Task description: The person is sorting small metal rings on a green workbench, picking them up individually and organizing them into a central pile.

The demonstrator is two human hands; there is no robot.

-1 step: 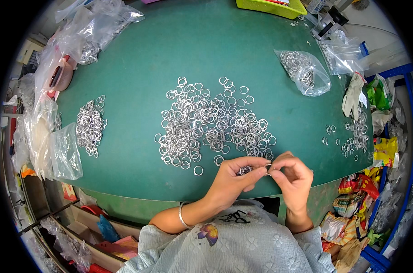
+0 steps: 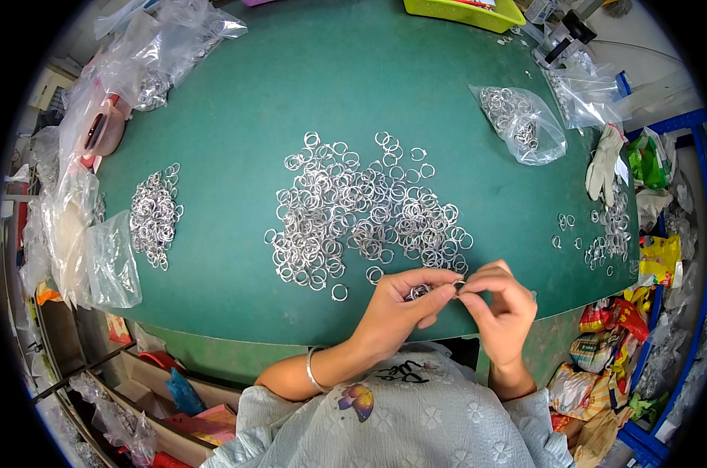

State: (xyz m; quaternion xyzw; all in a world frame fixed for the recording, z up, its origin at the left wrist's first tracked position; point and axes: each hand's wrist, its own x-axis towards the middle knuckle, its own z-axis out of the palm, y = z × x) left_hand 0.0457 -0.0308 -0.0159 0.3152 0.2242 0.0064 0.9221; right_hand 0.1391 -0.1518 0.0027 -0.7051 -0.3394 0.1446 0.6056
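At the table's near edge, my left hand (image 2: 400, 308) is closed around several silver metal rings (image 2: 417, 292). Its thumb and forefinger pinch one more ring (image 2: 459, 285) at the fingertips. From the other side, my right hand (image 2: 501, 304) grips that same ring between thumb and forefinger; the fingers partly cover it. Just beyond both hands, a wide heap of silver rings (image 2: 314, 226) is spread over the green table (image 2: 236, 156). A single ring (image 2: 339, 292) lies by itself at the heap's near side.
A smaller pile of rings (image 2: 155, 218) lies at left beside clear plastic bags (image 2: 113, 257). On the right are a bag of rings (image 2: 517, 117), scattered rings (image 2: 603, 242) and a glove (image 2: 604, 164). A yellow-green tray (image 2: 466, 14) stands at the far edge.
The fingers of my right hand have shifted very slightly on the ring. My left hand and the piles look the same.
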